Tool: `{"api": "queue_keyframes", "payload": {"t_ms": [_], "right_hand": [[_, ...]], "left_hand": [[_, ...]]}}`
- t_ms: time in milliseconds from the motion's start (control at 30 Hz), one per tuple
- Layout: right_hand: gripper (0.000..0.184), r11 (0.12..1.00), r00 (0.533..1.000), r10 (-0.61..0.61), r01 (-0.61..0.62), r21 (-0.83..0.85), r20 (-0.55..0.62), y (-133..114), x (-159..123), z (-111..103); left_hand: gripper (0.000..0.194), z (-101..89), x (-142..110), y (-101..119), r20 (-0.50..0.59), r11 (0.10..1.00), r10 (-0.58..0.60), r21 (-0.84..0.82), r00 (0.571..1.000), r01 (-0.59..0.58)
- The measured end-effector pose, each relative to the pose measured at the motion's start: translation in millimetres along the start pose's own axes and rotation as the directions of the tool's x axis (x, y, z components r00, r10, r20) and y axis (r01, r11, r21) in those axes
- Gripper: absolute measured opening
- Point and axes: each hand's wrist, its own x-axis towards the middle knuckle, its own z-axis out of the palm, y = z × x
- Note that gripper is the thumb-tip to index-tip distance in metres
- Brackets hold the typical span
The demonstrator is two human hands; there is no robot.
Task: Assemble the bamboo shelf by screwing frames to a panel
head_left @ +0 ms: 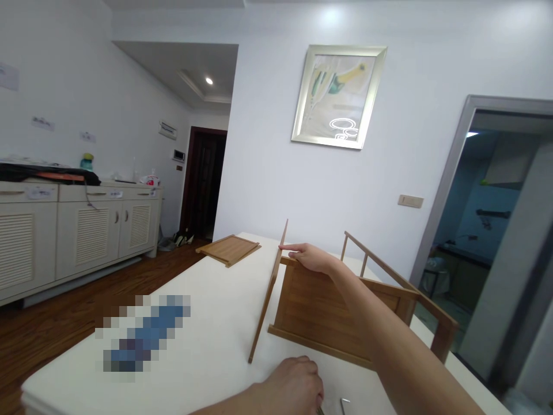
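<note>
My right hand [310, 257] reaches forward and lies over the top edge of an upright wooden panel [315, 314], with the index finger stretched against a thin wooden board [268, 294] standing on edge beside it. The panel joins a wooden frame with rails [389, 276] lying on the white table [207, 346]. My left hand [294, 387] is curled into a fist on the table near the front edge; a bit of metal shows just under it. A small metal hex key [344, 404] lies on the table right beside that hand.
A flat wooden board [228, 249] lies at the table's far left corner. A pixelated patch [142, 333] covers something on the table's left. A white sideboard [78, 230] stands along the left wall, and an open doorway [488, 230] is on the right.
</note>
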Motion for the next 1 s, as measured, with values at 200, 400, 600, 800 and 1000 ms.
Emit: {"api": "queue_keyframes", "payload": {"t_ms": [200,400,600,800,1000], "right_hand": [[0.039,1.000,1.000,0.024,-0.024,-0.005,0.000,-2.3,-1.0,-0.8],[0.041,1.000,1.000,0.016,-0.016,-0.008,-0.003,-1.0,-1.2,-0.4],[0.040,1.000,1.000,0.000,0.000,-0.006,-0.003,-0.8,-1.3,-0.3],[0.039,1.000,1.000,0.003,-0.003,-0.005,0.009,0.8,0.0,0.3],[0.039,1.000,1.000,0.018,-0.018,-0.005,0.006,-1.1,-1.9,-1.0]], "left_hand": [[0.010,9.0,3.5,-2.6,0.012,0.999,0.008,0.043,1.000,-0.008],[0.010,16.6,5.3,-3.9,-0.032,0.999,0.004,0.052,0.999,-0.003],[0.004,13.1,4.7,-2.1,-0.065,0.999,-0.042,-0.014,0.997,0.041],[0.008,-1.7,2.2,3.9,-0.209,0.990,-0.084,-0.125,0.974,0.059],[0.016,-14.9,-0.6,9.2,-0.371,0.968,-0.136,-0.247,0.919,0.043]]}}
